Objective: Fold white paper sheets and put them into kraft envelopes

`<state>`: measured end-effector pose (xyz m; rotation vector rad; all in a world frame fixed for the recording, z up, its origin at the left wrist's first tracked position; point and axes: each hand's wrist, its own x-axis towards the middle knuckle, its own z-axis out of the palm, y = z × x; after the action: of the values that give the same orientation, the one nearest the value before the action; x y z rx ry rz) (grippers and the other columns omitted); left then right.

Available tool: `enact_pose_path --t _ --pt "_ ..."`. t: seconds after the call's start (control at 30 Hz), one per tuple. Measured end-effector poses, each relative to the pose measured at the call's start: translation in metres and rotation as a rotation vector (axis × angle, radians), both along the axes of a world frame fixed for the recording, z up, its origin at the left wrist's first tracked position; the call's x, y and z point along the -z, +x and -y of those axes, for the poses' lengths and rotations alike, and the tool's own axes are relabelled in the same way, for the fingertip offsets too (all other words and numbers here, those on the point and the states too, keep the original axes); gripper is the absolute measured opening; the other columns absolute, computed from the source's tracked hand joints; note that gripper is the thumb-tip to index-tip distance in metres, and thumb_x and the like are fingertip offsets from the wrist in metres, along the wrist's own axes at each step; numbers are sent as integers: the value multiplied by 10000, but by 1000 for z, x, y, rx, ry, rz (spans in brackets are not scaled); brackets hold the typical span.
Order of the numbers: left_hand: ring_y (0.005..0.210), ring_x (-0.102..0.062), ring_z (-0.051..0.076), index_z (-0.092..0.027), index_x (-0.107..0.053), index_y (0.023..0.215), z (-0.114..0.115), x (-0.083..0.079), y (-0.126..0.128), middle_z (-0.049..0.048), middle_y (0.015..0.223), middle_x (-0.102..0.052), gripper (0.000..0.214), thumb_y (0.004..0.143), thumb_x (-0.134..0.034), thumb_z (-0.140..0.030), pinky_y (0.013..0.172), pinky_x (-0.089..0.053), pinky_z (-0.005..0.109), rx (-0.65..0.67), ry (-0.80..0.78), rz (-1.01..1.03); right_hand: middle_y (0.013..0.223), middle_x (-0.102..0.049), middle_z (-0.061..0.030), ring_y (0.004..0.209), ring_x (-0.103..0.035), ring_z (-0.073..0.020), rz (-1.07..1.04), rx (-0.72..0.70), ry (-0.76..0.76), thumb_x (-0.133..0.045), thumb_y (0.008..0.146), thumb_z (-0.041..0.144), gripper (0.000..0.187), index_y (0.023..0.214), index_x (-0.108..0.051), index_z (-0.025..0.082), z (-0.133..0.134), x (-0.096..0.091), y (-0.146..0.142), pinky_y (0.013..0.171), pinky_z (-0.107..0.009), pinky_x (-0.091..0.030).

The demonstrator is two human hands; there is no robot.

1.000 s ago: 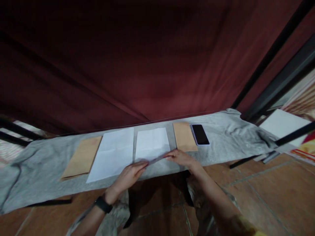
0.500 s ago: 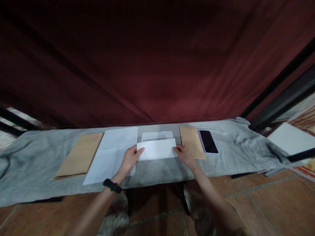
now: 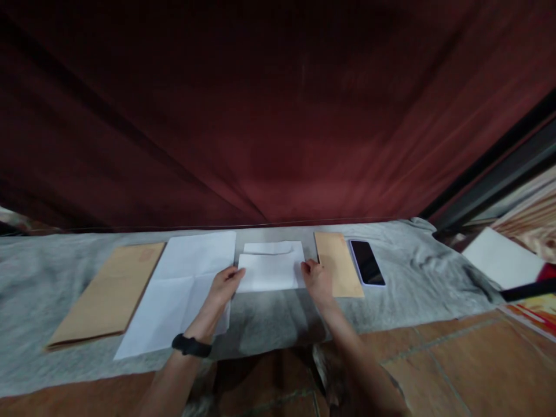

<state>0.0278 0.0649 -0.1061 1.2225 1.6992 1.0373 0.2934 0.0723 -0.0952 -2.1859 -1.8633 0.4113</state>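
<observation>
A folded white sheet of paper (image 3: pixel 269 273) lies low over the grey cloth, in front of another white paper (image 3: pixel 268 248) that shows behind its upper edge. The front sheet partly covers the one behind. My left hand (image 3: pixel 225 284), with a black band on the wrist, pinches the left edge of the folded sheet between thumb and fingers. At its right edge is my right hand (image 3: pixel 318 281), thumb and fingers closed on the paper's side. This hand also partly overlaps a brown envelope (image 3: pixel 341 266).
Creased white sheets (image 3: pixel 174 295) lie to the left, beside a stack of large brown envelopes (image 3: pixel 106 292). A phone (image 3: pixel 367 262) rests right of the small envelope. Grey cloth (image 3: pixel 412 278) covers the bench; a dark red curtain (image 3: pixel 278 145) hangs behind it.
The folded sheet has come down nearer the white paper behind it, and the two now overlap more closely. Both hands stay at its sides. The camera view has shifted slightly.
</observation>
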Motion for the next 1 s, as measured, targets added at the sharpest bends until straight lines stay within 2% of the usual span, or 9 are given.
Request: enact_pose_path --t 0.1,0.2,0.3,0.4,0.67,0.9,1.0 --pt "582 -510 148 -197 -598 656 -5 -6 3 -16 580 -557 347 811 -551 -504 563 -350 250 6 10 -252 956 -779 -124 896 -741 -197 27 14 -6 -436 1052 327 324 1080 -717 168 -4 0 -3 709 -240 -454" --pt "686 -617 182 -199 -651 815 -11 -16 14 39 713 -683 295 934 -462 -391 611 -374 260 5 -38 -608 930 -778 -136 881 -743 -205 53 40 -2 -429 1052 315 329 1109 -713 157 -9 1 -5 707 -247 -461" --pt "779 -695 226 -194 -676 997 -12 -26 27 99 845 -754 344 996 -395 -393 632 -403 278 28 -160 -843 916 -777 -129 874 -741 -204 57 58 4 -437 1046 314 324 1107 -720 169 -14 4 -6 712 -244 -466" --pt "808 -726 259 -166 -661 1110 -10 -30 35 140 879 -764 408 1022 -337 -397 648 -432 299 41 -191 -1013 910 -777 -119 870 -741 -200 49 78 1 -435 1047 322 330 1101 -730 184 -20 6 -7 724 -244 -475" --pt "858 -744 286 -131 -639 1178 -14 -30 42 165 884 -762 438 1033 -297 -364 693 -490 330 46 -221 -1080 914 -777 -141 872 -752 -215 108 126 -8 -417 1056 338 357 1132 -716 159 -28 9 -14 740 -266 -507" --pt "922 -742 278 -150 -640 1182 -16 -39 37 156 959 -768 398 1015 -325 -327 734 -503 329 73 -295 -963 877 -771 -158 828 -760 -233 192 136 26 -402 1054 309 361 1116 -706 124 -27 6 -22 677 -268 -504" --pt "924 -740 281 -142 -628 1205 -15 -41 37 162 966 -765 401 1013 -314 -303 740 -505 335 78 -295 -994 897 -773 -160 823 -760 -232 194 135 17 -387 1058 308 367 1128 -700 130 -27 3 -22 672 -272 -507"
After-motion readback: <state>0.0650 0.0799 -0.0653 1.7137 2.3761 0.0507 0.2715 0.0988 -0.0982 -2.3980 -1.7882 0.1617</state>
